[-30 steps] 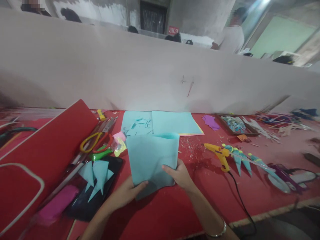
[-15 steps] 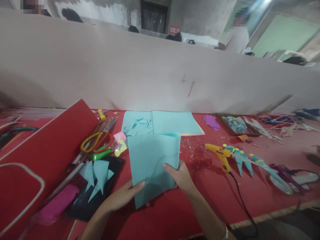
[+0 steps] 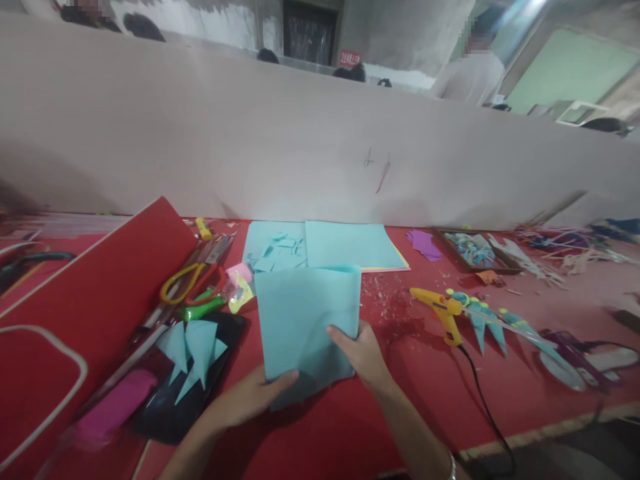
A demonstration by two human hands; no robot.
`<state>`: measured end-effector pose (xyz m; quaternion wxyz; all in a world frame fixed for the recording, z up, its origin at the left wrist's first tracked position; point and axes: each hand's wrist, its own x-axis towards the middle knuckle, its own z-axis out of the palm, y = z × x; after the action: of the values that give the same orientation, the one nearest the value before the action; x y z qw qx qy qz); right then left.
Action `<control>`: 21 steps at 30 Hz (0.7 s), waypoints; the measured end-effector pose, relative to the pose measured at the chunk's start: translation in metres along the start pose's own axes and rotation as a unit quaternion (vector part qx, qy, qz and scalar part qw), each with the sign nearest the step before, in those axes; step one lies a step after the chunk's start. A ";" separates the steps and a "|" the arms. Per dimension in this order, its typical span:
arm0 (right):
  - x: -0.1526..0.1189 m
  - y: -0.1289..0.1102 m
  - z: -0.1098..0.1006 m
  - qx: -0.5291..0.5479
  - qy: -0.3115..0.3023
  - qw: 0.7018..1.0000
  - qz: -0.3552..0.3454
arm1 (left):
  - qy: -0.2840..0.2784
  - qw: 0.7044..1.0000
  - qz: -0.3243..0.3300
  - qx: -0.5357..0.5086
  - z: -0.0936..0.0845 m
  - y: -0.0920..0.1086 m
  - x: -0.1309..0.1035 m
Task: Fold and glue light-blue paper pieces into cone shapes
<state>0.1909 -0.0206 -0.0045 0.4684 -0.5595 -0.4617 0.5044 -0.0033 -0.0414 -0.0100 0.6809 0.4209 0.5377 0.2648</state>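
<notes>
A light-blue sheet of paper (image 3: 307,313), bent over so its right edge forms a rounded fold, is held up above the red table. My left hand (image 3: 263,395) grips its lower left corner, thumb on the front face and fingers hidden behind. On the right edge, my right hand (image 3: 357,350) pinches the sheet with the thumb in front. Behind it lie more blue sheets (image 3: 350,243) and one bearing small blue paper scraps (image 3: 283,250). Folded blue paper cones (image 3: 200,347) rest on a dark flat object (image 3: 165,413) to the left.
At right lie a yellow glue gun (image 3: 440,310) with a black cord, blue cones with yellow tips (image 3: 483,320) and a tray of small pieces (image 3: 473,250). Scissors (image 3: 183,283) and a red board (image 3: 100,280) are left. A pale partition (image 3: 300,147) stands behind; people are beyond.
My left thumb has slid slightly right and down along the sheet's lower part, and its lower left corner has risen a little. My right hand stays nearly still.
</notes>
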 end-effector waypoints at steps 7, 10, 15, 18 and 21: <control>0.000 0.000 -0.001 -0.004 0.006 1.000 0.014 | 0.039 0.991 0.118 0.051 0.001 -0.001 0.002; -0.001 0.000 -0.002 -0.004 -0.003 1.000 0.015 | 0.076 0.988 0.128 0.046 0.003 0.006 -0.001; -0.003 -0.001 0.000 -0.003 -0.021 1.000 0.013 | 0.126 0.984 0.123 0.015 0.008 0.024 -0.003; -0.003 -0.002 0.000 -0.004 -0.021 1.000 0.012 | 0.145 0.983 0.116 -0.002 0.012 0.030 -0.002; -0.003 -0.002 -0.001 -0.014 -0.014 1.000 0.015 | 0.142 0.984 0.106 -0.011 0.014 0.033 -0.001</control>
<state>0.1919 -0.0233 -0.0023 0.4469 -0.5654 -0.4667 0.5126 0.0131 -0.0297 0.0199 0.5701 0.4262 0.5784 0.3984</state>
